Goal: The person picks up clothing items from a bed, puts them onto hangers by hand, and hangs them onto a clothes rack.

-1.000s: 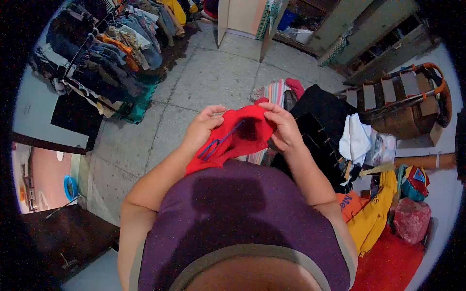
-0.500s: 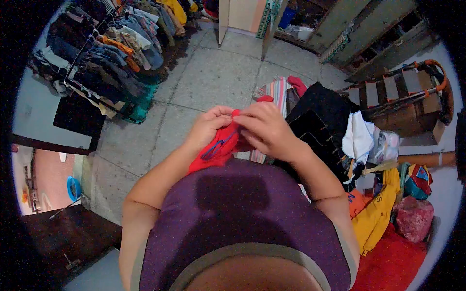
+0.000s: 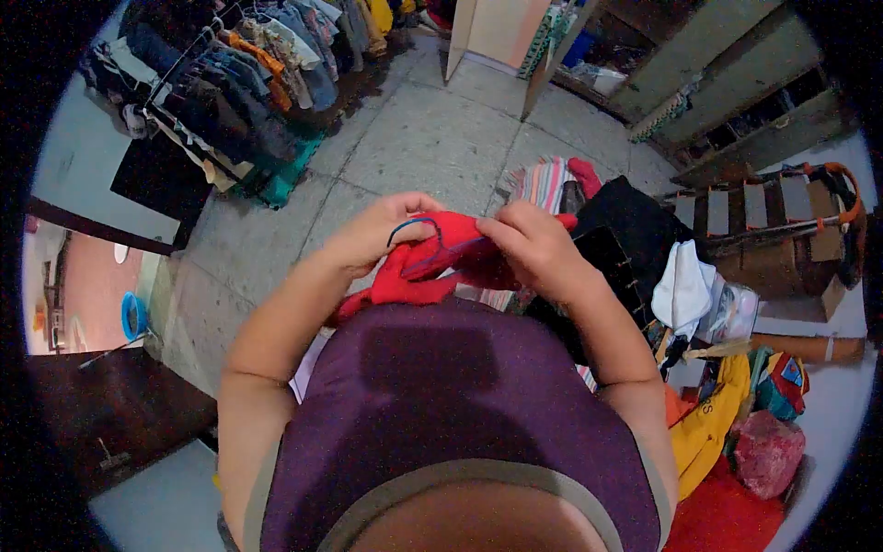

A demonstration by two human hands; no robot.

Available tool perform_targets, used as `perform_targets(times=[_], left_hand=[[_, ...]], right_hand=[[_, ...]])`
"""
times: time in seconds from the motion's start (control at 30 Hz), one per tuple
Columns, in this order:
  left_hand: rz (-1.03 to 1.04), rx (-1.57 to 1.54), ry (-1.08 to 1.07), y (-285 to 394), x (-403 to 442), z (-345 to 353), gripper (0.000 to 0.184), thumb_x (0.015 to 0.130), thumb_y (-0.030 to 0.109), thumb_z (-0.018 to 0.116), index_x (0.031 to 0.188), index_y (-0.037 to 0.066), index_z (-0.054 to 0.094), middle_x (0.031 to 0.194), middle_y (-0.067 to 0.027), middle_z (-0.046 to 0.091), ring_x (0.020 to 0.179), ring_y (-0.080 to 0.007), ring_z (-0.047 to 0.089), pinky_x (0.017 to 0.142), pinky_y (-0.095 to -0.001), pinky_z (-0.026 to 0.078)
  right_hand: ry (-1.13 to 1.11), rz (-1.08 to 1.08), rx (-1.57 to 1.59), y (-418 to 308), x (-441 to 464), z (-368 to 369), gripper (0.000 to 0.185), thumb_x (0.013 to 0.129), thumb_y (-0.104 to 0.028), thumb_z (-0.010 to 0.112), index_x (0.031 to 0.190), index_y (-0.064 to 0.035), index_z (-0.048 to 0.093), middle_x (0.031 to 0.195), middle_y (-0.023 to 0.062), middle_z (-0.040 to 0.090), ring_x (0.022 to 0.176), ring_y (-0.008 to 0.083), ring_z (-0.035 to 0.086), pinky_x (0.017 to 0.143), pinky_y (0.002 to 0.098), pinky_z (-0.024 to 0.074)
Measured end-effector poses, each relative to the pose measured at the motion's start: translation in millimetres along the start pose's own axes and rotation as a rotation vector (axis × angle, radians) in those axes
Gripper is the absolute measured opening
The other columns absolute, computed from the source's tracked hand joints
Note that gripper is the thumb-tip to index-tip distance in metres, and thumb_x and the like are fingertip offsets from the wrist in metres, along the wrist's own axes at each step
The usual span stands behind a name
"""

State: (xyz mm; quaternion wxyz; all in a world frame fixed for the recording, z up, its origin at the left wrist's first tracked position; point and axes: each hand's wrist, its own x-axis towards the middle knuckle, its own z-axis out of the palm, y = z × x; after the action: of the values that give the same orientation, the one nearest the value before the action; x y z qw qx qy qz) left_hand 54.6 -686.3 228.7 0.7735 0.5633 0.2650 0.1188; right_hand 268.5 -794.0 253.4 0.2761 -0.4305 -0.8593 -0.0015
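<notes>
A red cloth garment (image 3: 418, 282) with a dark blue cord is stretched between my two hands, just in front of the purple shirt (image 3: 423, 396). My left hand (image 3: 386, 232) grips its upper left part, with the cord looping over the fingers. On the right, my right hand (image 3: 533, 244) pinches the garment's upper edge between thumb and fingers. Some of the cloth hangs below and to the left of my left hand, close to the shirt.
Clothes hang on a rack (image 3: 267, 69) at the upper left. Black cloth (image 3: 630, 221), a white cloth (image 3: 682, 287) and a yellow garment (image 3: 713, 419) lie to the right. A folded ladder (image 3: 754, 207) leans near cardboard boxes. A blue basin (image 3: 133, 315) shows through the doorway.
My hands were close together half a second ago and are now apart, with the red garment spread between them. The cord has shifted up over my left fingers. The view has turned slightly.
</notes>
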Motion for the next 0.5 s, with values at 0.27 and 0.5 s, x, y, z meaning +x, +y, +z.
perform_targets(times=[0.27, 0.5], left_hand=[[0.012, -0.225, -0.056, 9, 1, -16, 0.046, 0.074, 0.018, 0.069, 0.111, -0.001, 0.049, 0.105, -0.0113, 0.059, 0.095, -0.0196, 0.058, 0.084, -0.0308, 0.047], [-0.145, 0.371, 0.031, 35, -1, -16, 0.018, 0.081, 0.013, 0.062, 0.096, 0.003, 0.059, 0.083, -0.0021, 0.062, 0.074, -0.0101, 0.057, 0.066, -0.0216, 0.044]], right_hand=[[0.08, -0.016, -0.113, 7, -4, -1, 0.041, 0.063, 0.001, 0.059, 0.103, -0.0014, 0.055, 0.077, 0.0118, 0.052, 0.067, 0.0273, 0.054, 0.055, 0.0338, 0.045], [0.074, -0.009, -0.155, 6, -6, -4, 0.048, 0.059, -0.008, 0.065, 0.105, -0.0025, 0.053, 0.076, 0.0114, 0.051, 0.068, 0.0289, 0.052, 0.056, 0.0367, 0.0436]])
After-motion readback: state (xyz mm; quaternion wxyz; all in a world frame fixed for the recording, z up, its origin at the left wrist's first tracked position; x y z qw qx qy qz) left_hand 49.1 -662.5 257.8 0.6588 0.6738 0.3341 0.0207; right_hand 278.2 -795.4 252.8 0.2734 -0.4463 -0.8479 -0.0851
